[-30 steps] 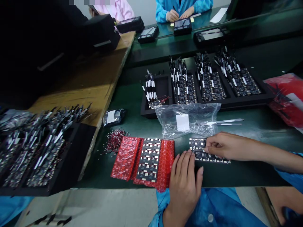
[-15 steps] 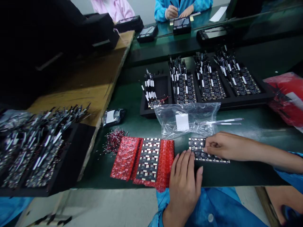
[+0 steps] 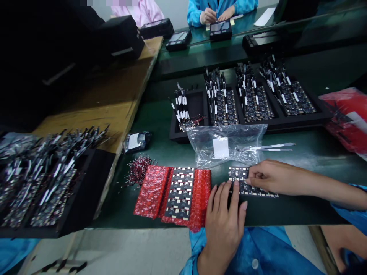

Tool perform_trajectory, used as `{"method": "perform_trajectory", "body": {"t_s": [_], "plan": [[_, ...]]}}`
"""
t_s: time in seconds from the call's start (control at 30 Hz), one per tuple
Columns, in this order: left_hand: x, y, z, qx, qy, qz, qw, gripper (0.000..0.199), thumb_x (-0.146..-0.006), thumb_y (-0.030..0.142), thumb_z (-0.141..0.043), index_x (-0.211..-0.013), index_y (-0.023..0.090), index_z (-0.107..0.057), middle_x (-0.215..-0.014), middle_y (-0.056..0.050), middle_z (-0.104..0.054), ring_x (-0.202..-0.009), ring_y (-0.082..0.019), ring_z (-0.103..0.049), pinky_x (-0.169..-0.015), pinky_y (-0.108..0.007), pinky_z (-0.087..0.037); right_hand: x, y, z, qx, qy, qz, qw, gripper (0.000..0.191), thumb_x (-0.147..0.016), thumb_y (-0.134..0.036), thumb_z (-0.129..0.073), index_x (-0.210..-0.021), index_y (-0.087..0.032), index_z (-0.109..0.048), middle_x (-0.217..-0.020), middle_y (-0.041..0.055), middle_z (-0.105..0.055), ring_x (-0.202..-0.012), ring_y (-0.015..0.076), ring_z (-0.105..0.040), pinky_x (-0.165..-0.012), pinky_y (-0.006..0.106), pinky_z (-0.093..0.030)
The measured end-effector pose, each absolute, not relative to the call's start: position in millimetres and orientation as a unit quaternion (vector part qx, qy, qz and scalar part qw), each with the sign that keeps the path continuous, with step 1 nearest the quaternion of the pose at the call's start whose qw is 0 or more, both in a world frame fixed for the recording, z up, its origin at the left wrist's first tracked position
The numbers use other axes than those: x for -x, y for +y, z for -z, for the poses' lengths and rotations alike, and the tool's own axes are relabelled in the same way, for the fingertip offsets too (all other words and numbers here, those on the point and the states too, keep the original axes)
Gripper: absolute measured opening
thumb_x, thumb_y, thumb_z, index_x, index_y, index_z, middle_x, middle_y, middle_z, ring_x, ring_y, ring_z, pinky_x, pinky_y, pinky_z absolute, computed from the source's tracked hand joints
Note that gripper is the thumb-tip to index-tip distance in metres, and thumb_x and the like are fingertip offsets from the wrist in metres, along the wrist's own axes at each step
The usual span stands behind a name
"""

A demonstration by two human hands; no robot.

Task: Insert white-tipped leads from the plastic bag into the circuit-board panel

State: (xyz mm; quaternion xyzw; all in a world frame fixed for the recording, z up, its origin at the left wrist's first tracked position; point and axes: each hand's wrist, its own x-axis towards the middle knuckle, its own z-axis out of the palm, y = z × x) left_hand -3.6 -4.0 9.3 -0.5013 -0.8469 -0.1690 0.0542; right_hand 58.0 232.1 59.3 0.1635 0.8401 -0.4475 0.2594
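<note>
1. My left hand (image 3: 225,214) lies flat on the desk (image 3: 286,210), fingers spread, tips touching the near edge of the panel (image 3: 239,179).
2. My right hand (image 3: 269,176) rests on the panel, fingers curled together, pinching at its top; what they pinch I cannot tell.
3. The panel lies at 3 o'clock of the red wrap (image 3: 200,198), just beside it.
4. A clear bag (image 3: 226,145) sits at 12 o'clock of the panel, tweezers (image 3: 272,147) beside it.
5. A black tray (image 3: 286,122) stands beyond the bag.
</note>
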Motion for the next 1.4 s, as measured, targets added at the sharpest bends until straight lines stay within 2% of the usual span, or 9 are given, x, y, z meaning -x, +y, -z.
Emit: {"method": "perform_trajectory", "body": {"t_s": [0.23,0.47,0.7,0.83,0.97,1.1,1.23,1.4], "plan": [[3.8,-3.2,-12.3,0.502,-0.847,0.166,0.051,0.054,-0.093,0.046,-0.051,-0.144,0.029,-0.042,-0.137,-0.001,-0.059,-0.124,-0.022,-0.058,-0.108,-0.043,-0.049,-58.2,233.0,-56.1,-0.158,0.84,0.456,0.248,0.052,-0.097,-0.068,-0.07,-0.068,-0.028,-0.055,-0.061,0.0006,-0.059,-0.061,0.0199,-0.05,-0.06,0.033,-0.031],[5.6,-2.4,-11.7,0.504,-0.845,0.171,0.055,0.051,-0.094,0.044,-0.05,-0.142,0.03,-0.043,-0.136,-0.001,-0.06,-0.123,-0.022,-0.059,-0.108,-0.044,-0.049,-58.9,232.3,-60.3,-0.145,0.849,0.435,0.262,0.042,-0.102,-0.059,-0.063,-0.076,-0.026,-0.059,-0.062,-0.0025,-0.058,-0.06,0.0176,-0.05,-0.059,0.031,-0.031],[9.4,-1.2,-13.6,0.521,-0.837,0.153,0.07,0.049,-0.095,0.045,-0.049,-0.141,0.029,-0.046,-0.132,-0.001,-0.063,-0.119,-0.022,-0.063,-0.105,-0.045,-0.052,-62.5,232.9,-66.0,-0.147,0.848,0.431,0.27,0.037,-0.103,-0.055,-0.062,-0.081,-0.025,-0.066,-0.068,0.0001,-0.066,-0.063,0.0183,-0.056,-0.06,0.03,-0.033],[9.7,-1.5,-12.1,0.522,-0.836,0.152,0.075,0.049,-0.095,0.045,-0.048,-0.141,0.029,-0.045,-0.132,0.001,-0.064,-0.119,-0.021,-0.063,-0.106,-0.044,-0.052,-69.2,234.7,-69.5,-0.161,0.831,0.454,0.277,0.034,-0.102,-0.055,-0.065,-0.084,-0.027,-0.067,-0.065,-0.0005,-0.069,-0.061,0.0194,-0.062,-0.059,0.029,-0.038],[8.7,-2.5,-6.1,0.524,-0.828,0.17,0.106,0.053,-0.092,0.046,-0.05,-0.142,0.029,-0.044,-0.131,0.002,-0.065,-0.119,-0.022,-0.063,-0.106,-0.044,-0.053,-79.0,238.9,-68.0,-0.169,0.829,0.467,0.256,0.026,-0.097,-0.048,-0.073,-0.083,-0.028,-0.066,-0.059,-0.0041,-0.066,-0.059,0.018,-0.062,-0.058,0.027,-0.037],[10.8,-2.1,1.6,0.525,-0.815,0.188,0.158,0.054,-0.091,0.046,-0.049,-0.142,0.031,-0.045,-0.127,0.001,-0.068,-0.112,-0.024,-0.068,-0.098,-0.044,-0.059,-87.1,244.3,-66.0,-0.164,0.832,0.477,0.23,0.016,-0.094,-0.04,-0.075,-0.088,-0.026,-0.069,-0.068,-0.0031,-0.072,-0.062,0.0186,-0.065,-0.059,0.028,-0.038],[15.2,0.2,12.1,0.527,-0.801,0.203,0.199,0.055,-0.09,0.046,-0.046,-0.143,0.034,-0.042,-0.122,0.002,-0.071,-0.105,-0.025,-0.072,-0.089,-0.044,-0.064,-92.6,247.0,-62.0,-0.16,0.828,0.492,0.216,0.014,-0.089,-0.04,-0.078,-0.09,-0.028,-0.071,-0.063,-0.006,-0.068,-0.056,0.0186,-0.065,-0.059,0.028,-0.042],[23.2,4.9,33.9,0.536,-0.762,0.221,0.289,0.065,-0.083,0.046,-0.047,-0.146,0.032,-0.035,-0.106,0.0,-0.078,-0.084,-0.031,-0.078,-0.066,-0.046,-0.069,-96.8,250.7,-49.0,-0.15,0.824,0.511,0.194,0.017,-0.081,-0.041,-0.084,-0.085,-0.031,-0.071,-0.06,-0.0072,-0.068,-0.056,0.0203,-0.067,-0.059,0.03,-0.046]]}}
